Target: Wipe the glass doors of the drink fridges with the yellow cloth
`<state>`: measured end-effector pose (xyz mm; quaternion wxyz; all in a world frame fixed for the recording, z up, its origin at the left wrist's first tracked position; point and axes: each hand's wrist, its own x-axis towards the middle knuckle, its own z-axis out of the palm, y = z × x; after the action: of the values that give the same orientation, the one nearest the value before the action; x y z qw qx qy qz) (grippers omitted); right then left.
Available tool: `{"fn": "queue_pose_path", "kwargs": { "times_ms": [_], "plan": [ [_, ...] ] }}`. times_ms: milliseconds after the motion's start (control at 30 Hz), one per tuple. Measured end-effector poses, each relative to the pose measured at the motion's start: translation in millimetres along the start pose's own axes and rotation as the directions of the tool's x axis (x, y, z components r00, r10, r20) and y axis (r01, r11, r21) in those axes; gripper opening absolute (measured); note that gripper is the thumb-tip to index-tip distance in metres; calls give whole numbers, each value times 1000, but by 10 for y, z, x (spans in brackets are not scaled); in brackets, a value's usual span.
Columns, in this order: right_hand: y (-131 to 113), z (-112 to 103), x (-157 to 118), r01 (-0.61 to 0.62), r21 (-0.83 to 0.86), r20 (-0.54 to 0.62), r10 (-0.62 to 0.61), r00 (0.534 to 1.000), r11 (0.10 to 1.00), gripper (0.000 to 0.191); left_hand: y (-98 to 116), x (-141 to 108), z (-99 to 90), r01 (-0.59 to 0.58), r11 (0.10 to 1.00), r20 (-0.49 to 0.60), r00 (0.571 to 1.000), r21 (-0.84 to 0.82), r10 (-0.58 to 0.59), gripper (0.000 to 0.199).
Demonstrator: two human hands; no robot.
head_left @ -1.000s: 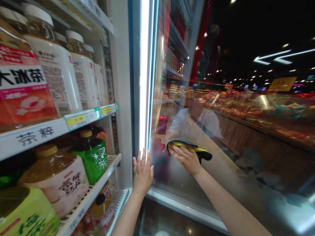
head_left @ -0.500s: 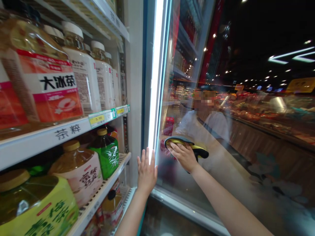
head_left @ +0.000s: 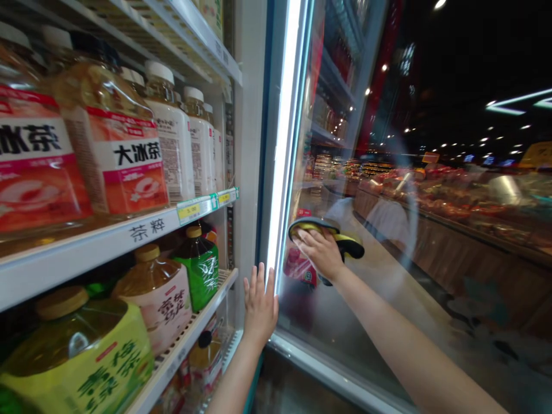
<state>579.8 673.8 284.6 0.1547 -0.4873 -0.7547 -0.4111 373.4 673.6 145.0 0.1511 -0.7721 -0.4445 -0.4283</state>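
Cloth (head_left: 352, 246), yellow and black, is sitting under the right hand (head_left: 319, 250), which is holding it against the glass pane (head_left: 371, 322) near its left edge; the left hand (head_left: 260, 309) is spreading wide by the light strip (head_left: 284, 126).

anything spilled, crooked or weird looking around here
Only the glass door looks off: a hazy patch lies below the pad in the right hand, and a faint curved streak shows farther right. Whether that is fog or smears, I cannot tell. The visible bottles stand upright.
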Motion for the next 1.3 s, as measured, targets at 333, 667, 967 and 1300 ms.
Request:
{"fn": "queue_pose_path", "kwargs": {
  "times_ms": [333,667,967,1300],
  "plan": [
    [-529,506,19,7,78,-20,-6,1000,997,36,-54,74,-57,57,996,16,998,63,-58,74],
    [-25,-103,614,174,26,-157,-168,973,984,39,-70,299,-155,1,998,-19,1000,62,0,77],
    [361,-449,1868,12,5,-283,-10,959,1000,43,-116,951,-104,-32,999,-77,996,31,34,82],
    [-339,412,635,272,120,-43,-269,962,955,51,-165,202,205,66,998,39,997,19,-66,77]
  ]
}}
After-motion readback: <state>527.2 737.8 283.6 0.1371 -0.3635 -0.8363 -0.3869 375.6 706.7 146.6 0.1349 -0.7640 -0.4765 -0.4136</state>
